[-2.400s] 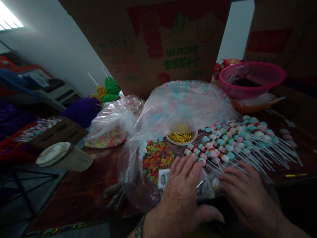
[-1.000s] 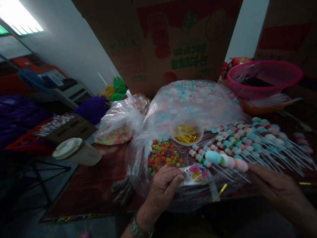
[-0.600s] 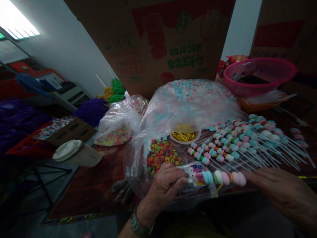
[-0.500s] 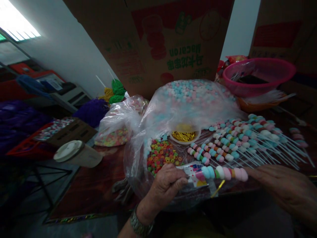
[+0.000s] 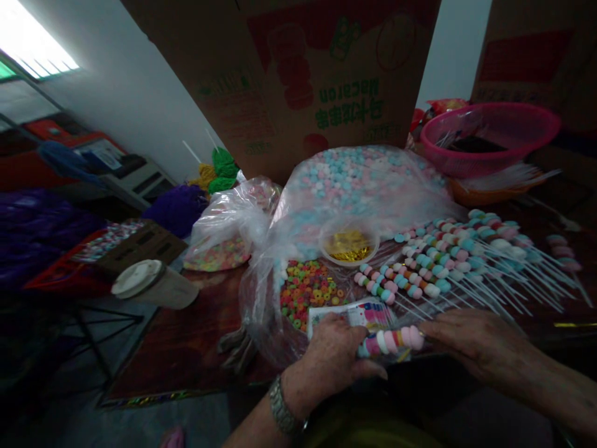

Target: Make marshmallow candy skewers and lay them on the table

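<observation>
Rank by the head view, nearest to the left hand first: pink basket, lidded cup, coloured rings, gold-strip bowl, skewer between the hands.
1. Skewer: right by the left hand.
2. Coloured rings: just beyond, slightly left.
3. Gold-strip bowl: beyond the rings, to their right.
4. Lidded cup: well off left.
5. Pink basket: far back, right.

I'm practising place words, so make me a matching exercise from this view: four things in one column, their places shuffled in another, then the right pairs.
Things
1. Marshmallow skewer
2. Gold strips
3. Lidded cup
4. Pink basin

Places
A. Right of the printed cardboard box
B. Between the left hand and the right hand
C. By the left side of the dark red table
D. Inside a round clear tub

Right pairs: 1-B, 2-D, 3-C, 4-A
</observation>
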### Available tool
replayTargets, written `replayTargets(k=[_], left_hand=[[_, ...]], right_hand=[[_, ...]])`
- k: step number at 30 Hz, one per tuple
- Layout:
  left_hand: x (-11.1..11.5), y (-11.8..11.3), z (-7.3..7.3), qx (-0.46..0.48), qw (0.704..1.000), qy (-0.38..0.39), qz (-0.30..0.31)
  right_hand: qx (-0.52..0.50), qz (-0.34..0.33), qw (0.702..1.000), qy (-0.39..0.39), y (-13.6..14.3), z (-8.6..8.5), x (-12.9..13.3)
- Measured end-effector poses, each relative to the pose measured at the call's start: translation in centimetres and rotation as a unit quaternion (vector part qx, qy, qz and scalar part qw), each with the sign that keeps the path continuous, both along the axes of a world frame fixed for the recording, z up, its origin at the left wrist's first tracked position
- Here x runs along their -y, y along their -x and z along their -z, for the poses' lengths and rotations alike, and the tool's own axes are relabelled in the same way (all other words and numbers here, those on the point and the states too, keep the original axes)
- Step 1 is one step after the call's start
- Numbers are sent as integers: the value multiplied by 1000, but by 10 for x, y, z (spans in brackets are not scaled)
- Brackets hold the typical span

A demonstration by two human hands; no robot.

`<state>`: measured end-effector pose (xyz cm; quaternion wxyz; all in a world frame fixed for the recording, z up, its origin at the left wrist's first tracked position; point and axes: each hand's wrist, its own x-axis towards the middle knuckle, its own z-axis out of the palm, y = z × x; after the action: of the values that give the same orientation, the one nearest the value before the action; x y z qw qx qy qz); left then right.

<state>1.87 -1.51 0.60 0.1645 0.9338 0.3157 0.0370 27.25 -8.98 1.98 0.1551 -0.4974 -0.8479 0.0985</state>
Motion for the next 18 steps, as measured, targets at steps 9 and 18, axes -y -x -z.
replayTargets(k=[9,18], left_hand=[[1,-25,-15,-6,986,156,-51],[-10,-18,-26,5,984,174,-32]], right_hand=[[15,-57,995,78,33,-3,-24],[1,-39,999,11,18,-11,-18]])
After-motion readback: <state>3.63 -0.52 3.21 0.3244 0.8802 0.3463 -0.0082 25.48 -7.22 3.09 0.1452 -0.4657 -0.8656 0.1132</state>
